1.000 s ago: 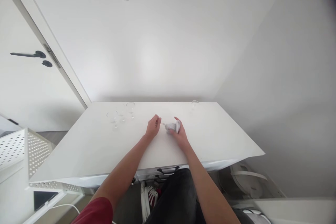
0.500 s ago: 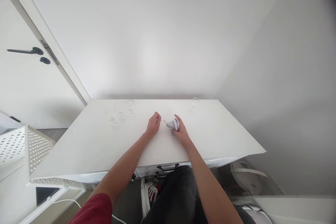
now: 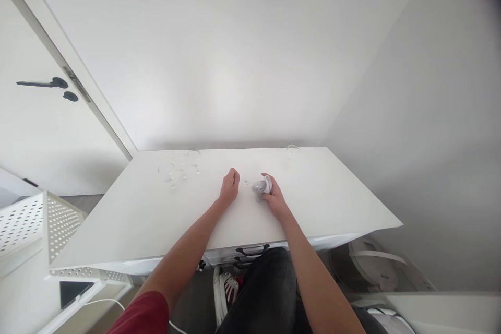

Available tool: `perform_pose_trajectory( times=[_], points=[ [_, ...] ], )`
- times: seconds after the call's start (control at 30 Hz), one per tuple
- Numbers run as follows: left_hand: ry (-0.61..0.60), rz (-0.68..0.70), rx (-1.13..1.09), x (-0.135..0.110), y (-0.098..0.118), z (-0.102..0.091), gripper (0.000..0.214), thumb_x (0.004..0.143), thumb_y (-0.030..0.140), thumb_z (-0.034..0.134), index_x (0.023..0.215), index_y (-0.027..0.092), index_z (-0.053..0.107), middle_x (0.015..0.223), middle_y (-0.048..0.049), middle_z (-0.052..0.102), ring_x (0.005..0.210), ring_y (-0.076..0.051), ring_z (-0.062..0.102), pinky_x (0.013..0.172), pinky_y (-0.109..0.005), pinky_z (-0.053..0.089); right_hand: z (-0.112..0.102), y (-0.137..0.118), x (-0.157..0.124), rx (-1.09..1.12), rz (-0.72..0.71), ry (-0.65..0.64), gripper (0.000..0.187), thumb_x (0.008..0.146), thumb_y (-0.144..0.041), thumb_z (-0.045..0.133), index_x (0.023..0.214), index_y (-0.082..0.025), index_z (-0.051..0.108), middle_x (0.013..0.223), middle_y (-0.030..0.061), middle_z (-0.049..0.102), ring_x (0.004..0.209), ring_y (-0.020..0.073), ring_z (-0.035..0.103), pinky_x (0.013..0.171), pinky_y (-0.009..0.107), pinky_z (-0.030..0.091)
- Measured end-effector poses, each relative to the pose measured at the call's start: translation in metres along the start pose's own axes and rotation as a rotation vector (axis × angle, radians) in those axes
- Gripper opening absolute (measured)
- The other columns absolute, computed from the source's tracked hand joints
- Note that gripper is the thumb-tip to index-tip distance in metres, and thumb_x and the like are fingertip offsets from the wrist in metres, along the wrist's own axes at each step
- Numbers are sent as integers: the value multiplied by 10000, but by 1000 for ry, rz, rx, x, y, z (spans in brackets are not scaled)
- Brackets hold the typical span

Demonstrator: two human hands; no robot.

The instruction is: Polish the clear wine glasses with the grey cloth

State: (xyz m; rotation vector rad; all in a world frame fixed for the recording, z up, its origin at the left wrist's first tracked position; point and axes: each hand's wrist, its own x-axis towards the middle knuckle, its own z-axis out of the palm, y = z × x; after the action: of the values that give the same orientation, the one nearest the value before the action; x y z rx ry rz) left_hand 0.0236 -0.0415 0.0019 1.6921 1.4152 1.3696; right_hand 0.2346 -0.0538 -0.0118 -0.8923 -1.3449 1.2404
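My left hand (image 3: 230,186) is closed a little above the white tabletop, its fingers around what looks like the thin stem or foot of a clear stemmed glass (image 3: 246,182). Only faint glints of this stem show between my hands. My right hand (image 3: 275,197) curls around a whitish, cloth-like bundle (image 3: 268,185) at the bowl end of the glass; where cloth ends and glass begins is hard to make out. Several clear stemmed glasses (image 3: 166,171) stand upright to the left. Another clear glass (image 3: 289,153) stands at the back right.
The white tabletop (image 3: 129,219) meets a wall at the back. Dark drawer handles (image 3: 252,251) are under its front edge, close to my knee. A perforated white panel (image 3: 62,224) is at the left, a door with a dark handle (image 3: 43,83) beyond it.
My right hand has moved slightly right and turned, with the whitish bundle in it. My left hand stays nearly in place. The view has shifted a little.
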Motion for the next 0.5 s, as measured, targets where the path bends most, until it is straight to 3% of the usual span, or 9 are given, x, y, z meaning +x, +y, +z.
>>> perform_pose_trajectory(
  times=[0.13,0.23,0.37,0.5],
  points=[
    [-21,1,-10,3,0,1,259,1041,352,344,817,228,304,698,33,333,624,-134,285,600,-287,260,1,2,1,8,-6,101,754,682,-151,640,1403,-311,488,1108,23,586,971,207,558,867,340,489],
    [-42,40,17,3,-1,1,255,1033,345,370,816,228,304,680,40,321,614,-133,271,600,-288,256,3,-2,1,-71,20,34,779,685,-152,624,1432,-316,479,1116,26,597,936,207,551,853,347,489],
    [-39,66,16,3,0,0,247,1033,343,370,820,225,329,685,35,344,618,-132,290,602,-288,274,1,-5,1,-114,54,-50,704,634,-132,590,1319,-291,570,1002,9,586,863,197,527,783,315,474],
    [-32,21,-16,4,2,2,260,1036,350,357,811,223,328,700,28,360,623,-131,299,598,-284,277,-2,-1,1,2,30,61,569,621,-158,601,1180,-262,573,974,5,568,873,193,517,764,289,462]
  ],
)
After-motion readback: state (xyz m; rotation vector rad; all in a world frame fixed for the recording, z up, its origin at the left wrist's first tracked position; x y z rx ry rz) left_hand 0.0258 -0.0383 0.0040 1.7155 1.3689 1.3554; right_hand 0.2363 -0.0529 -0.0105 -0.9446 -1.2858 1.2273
